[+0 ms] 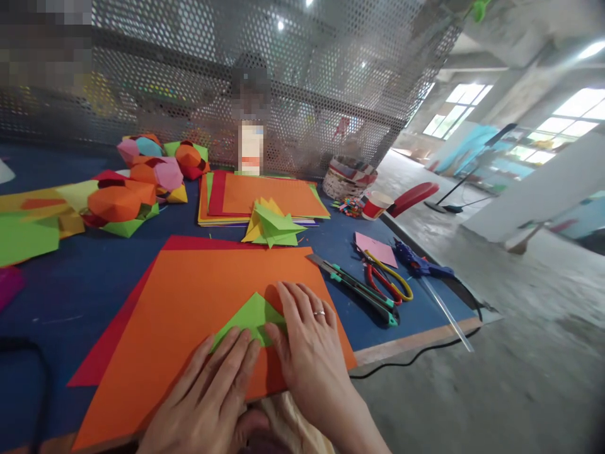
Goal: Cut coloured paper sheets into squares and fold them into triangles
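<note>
A piece of green paper (255,315), folded to a peak, lies on a large orange sheet (189,296) near the table's front edge. My left hand (212,378) rests flat with its fingertips pressing on the paper's lower left part, fingers outstretched. Over the paper's right corner lies my right hand (307,334), fingers stretched forward and thumb touching the green surface; a ring is on one finger. Both hands cover the lower edge and corners of the paper. Beneath the orange sheet, a red sheet (118,328) sticks out on the left and at the back.
To the right lie a utility knife (362,291), scissors (390,277), a pink paper pad (375,249) and a blue glue gun (420,260). Behind are folded green pieces (274,226), a paper stack (269,195), a paper cup (375,205) and a basket (350,176). Paper flowers (116,202) stand left.
</note>
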A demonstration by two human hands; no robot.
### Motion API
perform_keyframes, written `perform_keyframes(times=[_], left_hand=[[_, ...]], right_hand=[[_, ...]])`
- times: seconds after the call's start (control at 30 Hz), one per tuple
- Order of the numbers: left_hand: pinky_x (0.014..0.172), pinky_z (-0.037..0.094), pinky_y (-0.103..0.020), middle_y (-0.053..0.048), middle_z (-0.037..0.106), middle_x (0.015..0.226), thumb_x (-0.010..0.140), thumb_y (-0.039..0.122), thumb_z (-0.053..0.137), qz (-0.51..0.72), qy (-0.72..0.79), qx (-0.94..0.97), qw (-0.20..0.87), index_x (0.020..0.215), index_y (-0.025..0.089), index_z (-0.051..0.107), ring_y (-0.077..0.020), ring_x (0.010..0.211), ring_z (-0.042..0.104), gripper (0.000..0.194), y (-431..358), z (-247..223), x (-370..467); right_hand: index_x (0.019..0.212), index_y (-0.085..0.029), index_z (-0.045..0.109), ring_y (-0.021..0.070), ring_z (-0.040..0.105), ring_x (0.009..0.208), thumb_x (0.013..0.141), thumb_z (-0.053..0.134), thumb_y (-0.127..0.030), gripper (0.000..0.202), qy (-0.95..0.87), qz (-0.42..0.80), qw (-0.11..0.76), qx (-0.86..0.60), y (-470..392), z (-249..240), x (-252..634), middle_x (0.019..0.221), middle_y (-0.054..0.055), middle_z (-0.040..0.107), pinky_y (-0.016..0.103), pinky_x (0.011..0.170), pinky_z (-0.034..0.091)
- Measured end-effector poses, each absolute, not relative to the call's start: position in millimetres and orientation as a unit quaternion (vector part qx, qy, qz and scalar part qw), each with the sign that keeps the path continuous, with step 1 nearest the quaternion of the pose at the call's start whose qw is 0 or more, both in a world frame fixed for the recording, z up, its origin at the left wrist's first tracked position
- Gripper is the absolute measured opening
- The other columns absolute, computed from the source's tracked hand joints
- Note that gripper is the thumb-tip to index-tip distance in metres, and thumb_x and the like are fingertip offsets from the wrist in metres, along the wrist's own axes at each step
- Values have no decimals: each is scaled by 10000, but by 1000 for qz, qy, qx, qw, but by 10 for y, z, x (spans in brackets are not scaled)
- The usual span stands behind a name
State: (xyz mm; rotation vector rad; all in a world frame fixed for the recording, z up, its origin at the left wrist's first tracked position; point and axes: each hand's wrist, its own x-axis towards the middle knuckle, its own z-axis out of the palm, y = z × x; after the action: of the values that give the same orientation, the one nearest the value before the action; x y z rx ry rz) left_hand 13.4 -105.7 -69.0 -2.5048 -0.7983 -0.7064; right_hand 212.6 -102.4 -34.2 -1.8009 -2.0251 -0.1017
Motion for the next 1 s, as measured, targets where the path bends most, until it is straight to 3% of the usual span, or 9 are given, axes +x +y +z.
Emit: perform_keyframes(times=[0.2, 0.33, 0.5, 0.67, 0.8, 0.9, 1.0], left_hand=[[1315, 217, -426, -197, 588, 1479, 1024, 474, 519, -299, -312, -871, 234, 1420, 5, 554, -298, 1537, 356, 615, -1071, -774, -177], [1313, 231, -436, -130, 608, 1476, 997, 507, 567, -288, -324, -877, 205, 1477, 104, 525, -275, 1484, 452, 627, -1101, -831, -409], [1290, 276, -417, -117, 607, 1481, 986, 506, 588, -308, -349, -864, 192, 1513, 160, 490, -274, 1431, 521, 638, -1124, -883, -494], [1274, 308, -399, -102, 631, 1454, 984, 501, 602, -327, -360, -851, 198, 1506, 176, 503, -268, 1382, 570, 623, -1122, -936, -456], [1269, 318, -389, -110, 629, 1453, 992, 462, 598, -349, -360, -838, 214, 1504, 147, 501, -263, 1396, 554, 609, -1106, -974, -427], [1269, 320, -381, -130, 601, 1482, 989, 459, 598, -360, -361, -830, 227, 1516, 106, 471, -263, 1429, 516, 647, -1102, -988, -413], [1269, 321, -383, -129, 588, 1497, 990, 494, 588, -361, -370, -823, 236, 1513, 112, 475, -269, 1447, 494, 657, -1094, -993, -403]], right_hand=[[1474, -139, 463, 313, 537, 1342, 1036, 486, -216, 445, -734, -54, 221, -640, -1082, -382, 2308, 1438, 151, 615, 529, 1063, 454], [1428, -148, 492, 285, 563, 1296, 1041, 430, -157, 392, -730, -46, 247, -635, -1120, -401, 2387, 1406, 139, 630, 469, 1022, 466], [1227, -218, 603, 231, 632, 1105, 1064, 420, -172, 249, -718, -37, 298, -628, -1181, -330, 2389, 1223, 83, 696, 384, 906, 478], [1054, -247, 658, 251, 619, 886, 1022, 593, -318, 101, -711, -34, 276, -646, -1210, -277, 2314, 997, 52, 698, 385, 767, 443], [851, -237, 619, 236, 594, 841, 919, 708, -241, 112, -705, 63, 283, -647, -1184, -233, 2279, 883, 22, 675, 346, 734, 410], [796, -232, 565, 194, 570, 758, 912, 611, -189, 132, -684, 186, 333, -622, -1139, -130, 2315, 803, 6, 649, 304, 671, 375], [765, -234, 517, 145, 511, 610, 946, 544, -278, 189, -674, 255, 350, -598, -1021, 34, 2429, 658, -36, 573, 268, 569, 329]])
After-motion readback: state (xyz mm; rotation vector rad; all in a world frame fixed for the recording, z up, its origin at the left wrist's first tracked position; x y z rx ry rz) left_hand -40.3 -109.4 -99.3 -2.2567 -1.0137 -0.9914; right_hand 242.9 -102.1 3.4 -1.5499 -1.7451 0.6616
